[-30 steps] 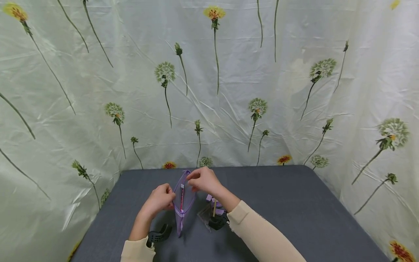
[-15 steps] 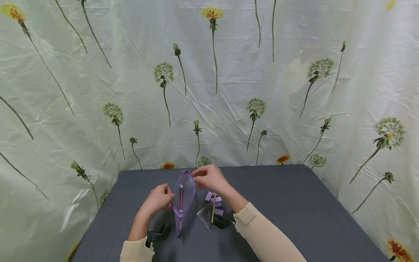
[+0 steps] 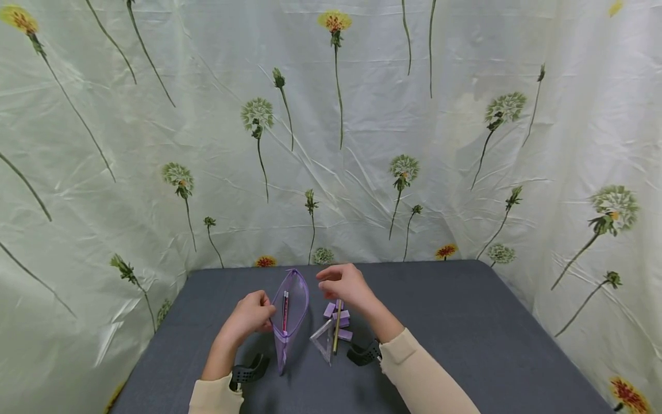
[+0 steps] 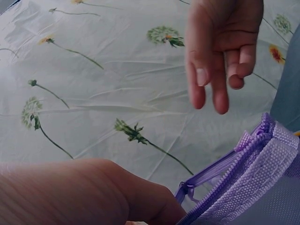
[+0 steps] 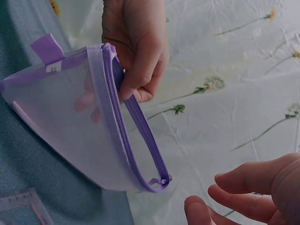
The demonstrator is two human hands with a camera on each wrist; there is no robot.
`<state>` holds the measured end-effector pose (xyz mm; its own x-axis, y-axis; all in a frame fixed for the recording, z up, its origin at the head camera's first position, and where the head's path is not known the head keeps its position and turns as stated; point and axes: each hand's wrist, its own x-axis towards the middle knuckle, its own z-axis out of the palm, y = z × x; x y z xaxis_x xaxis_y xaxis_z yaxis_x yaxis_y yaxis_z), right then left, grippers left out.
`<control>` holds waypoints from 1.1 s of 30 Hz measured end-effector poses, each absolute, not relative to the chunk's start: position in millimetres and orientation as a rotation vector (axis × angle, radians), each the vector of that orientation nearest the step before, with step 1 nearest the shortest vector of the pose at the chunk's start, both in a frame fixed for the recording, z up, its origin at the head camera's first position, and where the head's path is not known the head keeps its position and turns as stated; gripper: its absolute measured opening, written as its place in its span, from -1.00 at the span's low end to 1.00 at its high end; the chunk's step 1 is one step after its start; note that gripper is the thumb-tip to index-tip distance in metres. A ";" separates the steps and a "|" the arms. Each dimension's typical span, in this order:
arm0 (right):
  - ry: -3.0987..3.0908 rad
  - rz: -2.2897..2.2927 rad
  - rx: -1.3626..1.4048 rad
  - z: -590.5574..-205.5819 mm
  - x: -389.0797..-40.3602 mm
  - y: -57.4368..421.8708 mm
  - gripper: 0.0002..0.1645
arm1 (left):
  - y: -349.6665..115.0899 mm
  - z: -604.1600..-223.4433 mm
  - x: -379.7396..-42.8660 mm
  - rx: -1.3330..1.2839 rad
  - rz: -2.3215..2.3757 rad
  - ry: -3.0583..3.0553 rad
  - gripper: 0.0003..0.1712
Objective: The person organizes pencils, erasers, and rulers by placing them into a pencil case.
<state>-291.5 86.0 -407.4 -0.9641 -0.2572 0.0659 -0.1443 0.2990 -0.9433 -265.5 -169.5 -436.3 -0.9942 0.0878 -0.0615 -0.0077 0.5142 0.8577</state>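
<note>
Over the table [image 3: 465, 333], the left hand [image 3: 252, 313] grips a pouch [image 3: 297, 310].

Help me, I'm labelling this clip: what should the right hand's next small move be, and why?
Probably, the right hand should lower toward the yellow pencil: that hand appears to hold nothing, the pencil lies outside the purple mesh pouch, and the left hand grips the pouch, whose mouth gapes with a slim item inside.
</note>
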 end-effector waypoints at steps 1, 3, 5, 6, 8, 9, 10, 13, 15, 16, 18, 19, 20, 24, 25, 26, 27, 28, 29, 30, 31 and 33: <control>2.451 -1.767 -0.374 -409.4 -291.7 87.8 -0.75 | -169.7 -436.2 -265.3 0.070 1.500 2.647 -0.85; 2.455 -1.768 -0.371 -416.2 -293.0 91.5 -0.75 | -169.9 -435.8 -264.6 0.068 1.497 2.646 -0.85; 2.463 -1.760 -0.365 -424.3 -294.2 95.2 -0.75 | -170.1 -435.3 -264.2 0.067 1.488 2.646 -0.85; 2.467 -1.755 -0.363 -428.1 -294.1 97.0 -0.75 | -170.1 -435.0 -263.9 0.067 1.485 2.646 -0.85; 2.475 -1.748 -0.360 -436.7 -294.1 100.3 -0.75 | -170.2 -434.8 -263.5 0.064 1.478 2.646 -0.85; 2.478 -1.745 -0.353 -440.7 -294.0 101.7 -0.75 | -170.3 -434.9 -263.4 0.064 1.476 2.646 -0.85; 2.477 -1.747 -0.347 -444.7 -293.9 102.9 -0.75 | -170.3 -434.8 -263.3 0.063 1.476 2.645 -0.85; 2.486 -1.757 -0.322 -454.7 -293.7 105.5 -0.75 | -170.5 -435.2 -263.7 0.067 1.480 2.643 -0.85; 2.493 -1.757 -0.304 -460.3 -293.7 106.3 -0.75 | -170.5 -435.2 -264.0 0.072 1.478 2.646 -0.85; 2.497 -1.755 -0.297 -462.8 -293.5 106.6 -0.75 | -170.5 -435.1 -264.2 0.074 1.476 2.647 -0.85; 2.506 -1.746 -0.287 -467.3 -292.8 107.1 -0.76 | -170.3 -434.8 -264.4 0.079 1.470 2.653 -0.85; 2.508 -1.743 -0.283 -469.6 -292.6 107.4 -0.75 | -170.2 -434.5 -264.5 0.081 1.467 2.656 -0.85; 2.509 -1.742 -0.280 -471.9 -292.2 107.8 -0.75 | -170.0 -434.2 -264.5 0.082 1.466 2.657 -0.85; 2.520 -1.745 -0.274 -480.7 -291.4 109.5 -0.72 | -169.7 -433.8 -264.4 0.085 1.465 2.656 -0.85; 2.523 -1.747 -0.270 -483.0 -291.4 109.8 -0.72 | -169.7 -433.7 -264.3 0.084 1.466 2.655 -0.85; 2.528 -1.748 -0.271 -485.2 -291.3 110.1 -0.70 | -169.7 -433.7 -264.3 0.083 1.467 2.653 -0.85; 2.534 -1.749 -0.272 -487.5 -291.4 110.3 -0.69 | -169.7 -433.6 -264.2 0.082 1.469 2.652 -0.85; 2.542 -1.744 -0.269 -489.9 -291.4 110.4 -0.69 | -169.7 -433.5 -264.0 0.082 1.470 2.651 -0.85; 2.551 -1.739 -0.266 -492.2 -291.3 110.6 -0.70 | -169.6 -433.3 -263.8 0.082 1.470 2.650 -0.85; 2.557 -1.735 -0.261 -494.6 -291.1 110.8 -0.70 | -169.7 -433.2 -263.7 0.083 1.471 2.650 -0.85; 2.567 -1.724 -0.257 -496.9 -290.9 111.0 -0.71 | -169.7 -433.1 -263.6 0.082 1.471 2.651 -0.85; 2.587 -1.705 -0.241 -501.1 -290.4 111.4 -0.73 | -169.7 -432.8 -263.4 0.079 1.469 2.652 -0.86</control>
<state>-290.4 111.4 -501.1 -0.9874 -0.1478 0.0567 -0.1104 0.3863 -0.9157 -263.4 -169.7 -432.8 -0.9927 0.0980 -0.0700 -0.0074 0.5306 0.8476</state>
